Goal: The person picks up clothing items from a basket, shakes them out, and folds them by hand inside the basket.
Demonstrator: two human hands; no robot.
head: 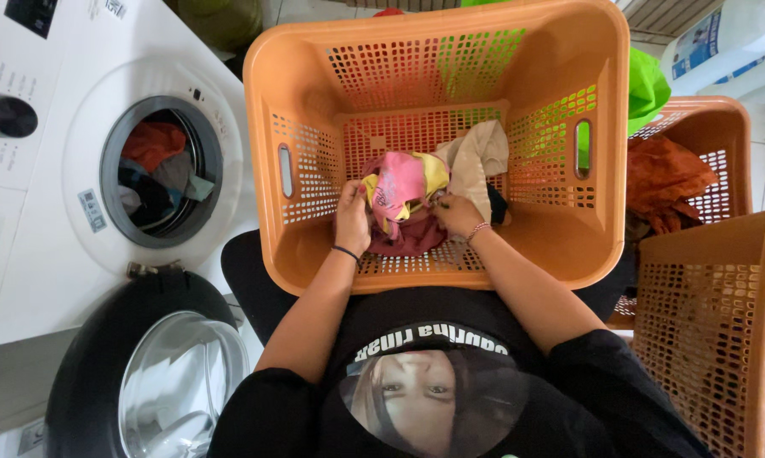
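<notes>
An orange plastic laundry basket (306, 102) sits in front of me with a small heap of clothes (412, 187) at its bottom: pink, yellow, beige and dark red pieces. My left hand (352, 219) reaches into the basket and grips the left side of the heap. My right hand (457, 214), a bracelet on its wrist, grips the heap's right side near the beige piece. Both hands are closed on the cloth.
A white front-loading washing machine (77, 170) stands at the left, its round door (145, 373) swung open and clothes inside the drum (158, 170). Two more orange baskets (722, 322) stand at the right, one holding rust-coloured cloth (667, 182). A white jug (722, 42) is at top right.
</notes>
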